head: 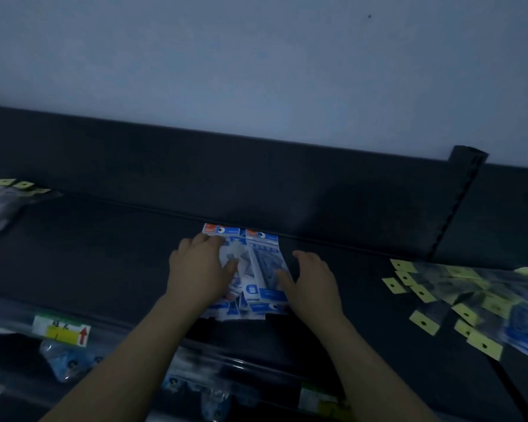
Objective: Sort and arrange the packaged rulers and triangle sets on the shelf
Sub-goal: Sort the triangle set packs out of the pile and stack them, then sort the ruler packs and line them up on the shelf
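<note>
Two piles of blue-and-white packs were found side by side at the middle of the dark shelf [104, 254], their top edges set close against the back rail. The left hand [198, 269] was laid flat on the left pile [241, 257], fingers nearly straight and pressing down, nothing gripped. The right hand [313, 281] was placed at the outer edge of the right pile [267, 260], fingers loosely spread, thumb touching the pack's side, nothing held. The squaring of these two piles was judged to be nearly complete.

A loose, overlapping scatter of yellow-tagged packets [457, 287] was noted well to the right, and a smaller heap [0, 205] at the far left. Neither had been aligned. The greater part of the sorting was therefore judged outstanding. Contents of the packs could not be made out in the dim light.
</note>
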Available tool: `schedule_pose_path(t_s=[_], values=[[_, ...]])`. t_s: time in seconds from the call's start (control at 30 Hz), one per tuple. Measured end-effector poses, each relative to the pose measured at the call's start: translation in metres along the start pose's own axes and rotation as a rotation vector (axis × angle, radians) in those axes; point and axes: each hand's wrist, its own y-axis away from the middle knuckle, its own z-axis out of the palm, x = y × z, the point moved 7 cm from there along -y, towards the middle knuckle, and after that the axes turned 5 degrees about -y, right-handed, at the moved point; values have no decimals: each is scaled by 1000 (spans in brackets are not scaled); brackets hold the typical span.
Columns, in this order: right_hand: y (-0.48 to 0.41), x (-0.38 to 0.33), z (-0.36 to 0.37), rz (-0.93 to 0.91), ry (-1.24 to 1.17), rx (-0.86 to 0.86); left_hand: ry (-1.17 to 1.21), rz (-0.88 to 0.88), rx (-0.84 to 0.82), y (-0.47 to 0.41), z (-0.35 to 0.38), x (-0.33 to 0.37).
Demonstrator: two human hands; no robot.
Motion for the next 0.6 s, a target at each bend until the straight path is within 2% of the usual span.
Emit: schedule_pose_path(t_s=[0.13,0.27,0.6], values=[[11,7,-25,-63,74,40,100,164,55,8,2,48],[25,33,-58,-45,207,97,223,290,27,17,17,100],[49,171,-161,162,368,166,249,549,-155,39,67,258]])
